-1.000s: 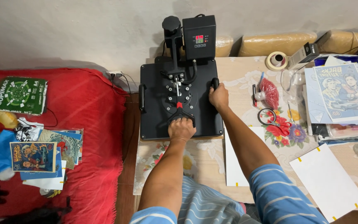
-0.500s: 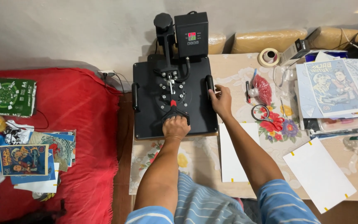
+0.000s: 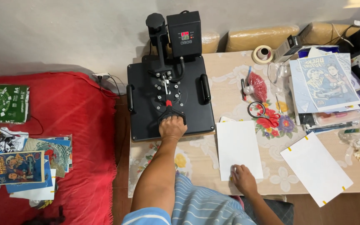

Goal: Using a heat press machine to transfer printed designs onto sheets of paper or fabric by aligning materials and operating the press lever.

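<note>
Left grip is clamped on the black handle of the heat press, which sits flat on the surface straight ahead of it. Right grip lies open, fingertips pressing the near edge of a white sheet (scissors lie just beyond that sheet).

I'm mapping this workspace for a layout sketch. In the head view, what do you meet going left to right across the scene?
Green paper ream → stack of prints on the red cloth → black heat press, left hand on its handle → white sheet under the right hand → scissors → poster.
</note>
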